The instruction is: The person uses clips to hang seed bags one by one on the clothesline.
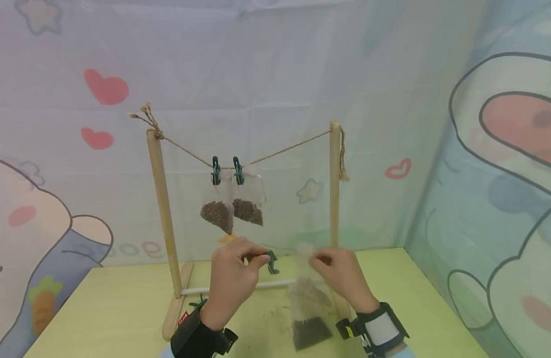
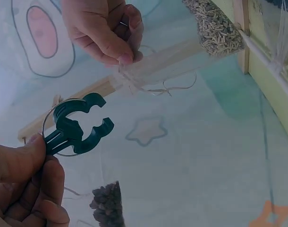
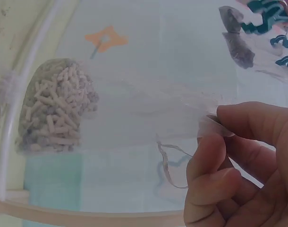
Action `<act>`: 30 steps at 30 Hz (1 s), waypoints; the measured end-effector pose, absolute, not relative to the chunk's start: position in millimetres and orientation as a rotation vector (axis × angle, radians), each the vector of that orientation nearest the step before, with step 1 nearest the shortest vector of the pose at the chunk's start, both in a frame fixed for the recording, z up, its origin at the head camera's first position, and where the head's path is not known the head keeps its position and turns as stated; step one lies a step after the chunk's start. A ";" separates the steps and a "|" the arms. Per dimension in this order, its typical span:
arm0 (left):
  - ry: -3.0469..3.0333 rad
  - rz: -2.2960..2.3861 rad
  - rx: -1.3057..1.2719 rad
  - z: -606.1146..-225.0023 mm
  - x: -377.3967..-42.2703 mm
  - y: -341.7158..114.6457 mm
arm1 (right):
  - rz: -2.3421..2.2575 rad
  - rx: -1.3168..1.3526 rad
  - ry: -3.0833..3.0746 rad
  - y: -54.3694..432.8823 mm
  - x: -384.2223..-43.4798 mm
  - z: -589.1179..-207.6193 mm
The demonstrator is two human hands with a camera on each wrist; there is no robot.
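My left hand (image 1: 235, 281) pinches the handles of a dark green plastic clip (image 2: 68, 127) with a wire ring, and its jaws are spread apart. To the right, my right hand (image 1: 340, 276) grips the gathered top of a clear bag (image 3: 139, 106) between thumb and finger. Pale pellets (image 3: 56, 109) fill the bottom of this bag as it hangs. Above and beyond my hands, two clear bags of brown granules (image 1: 216, 215) hang side by side from a rope (image 1: 293, 148), fastened by two dark green clips (image 1: 238, 170).
The sagging rope runs between a left wooden post (image 1: 163, 214) and a right wooden post (image 1: 335, 184). A white rod (image 1: 275, 284) joins the posts low down. Another bag with dark contents (image 1: 311, 332) lies on the table (image 1: 78, 308). A green clip (image 1: 198, 302) lies near the left base.
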State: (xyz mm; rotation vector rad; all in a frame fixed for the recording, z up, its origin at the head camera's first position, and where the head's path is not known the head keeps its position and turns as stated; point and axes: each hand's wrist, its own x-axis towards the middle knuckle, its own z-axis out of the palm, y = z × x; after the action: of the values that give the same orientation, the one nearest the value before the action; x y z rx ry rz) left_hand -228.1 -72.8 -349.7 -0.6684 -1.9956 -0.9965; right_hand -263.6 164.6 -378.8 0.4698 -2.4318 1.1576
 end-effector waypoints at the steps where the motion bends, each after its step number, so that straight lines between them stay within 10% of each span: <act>1: -1.988 -0.991 -0.684 -345.7 -229.4 -72.0 | 1.145 0.484 -2.425 164.5 -264.5 -376.5; 30: -1.876 -0.885 -0.731 -254.1 -266.4 -60.1 | 1.281 0.687 -2.257 154.7 -293.9 -284.7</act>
State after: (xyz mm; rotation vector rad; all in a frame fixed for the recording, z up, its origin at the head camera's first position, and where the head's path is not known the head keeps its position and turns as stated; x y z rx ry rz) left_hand -266.4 -60.1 -254.1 -0.7308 -1.8757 -0.8848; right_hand -293.9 154.7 -284.7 0.6870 -2.2571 1.2809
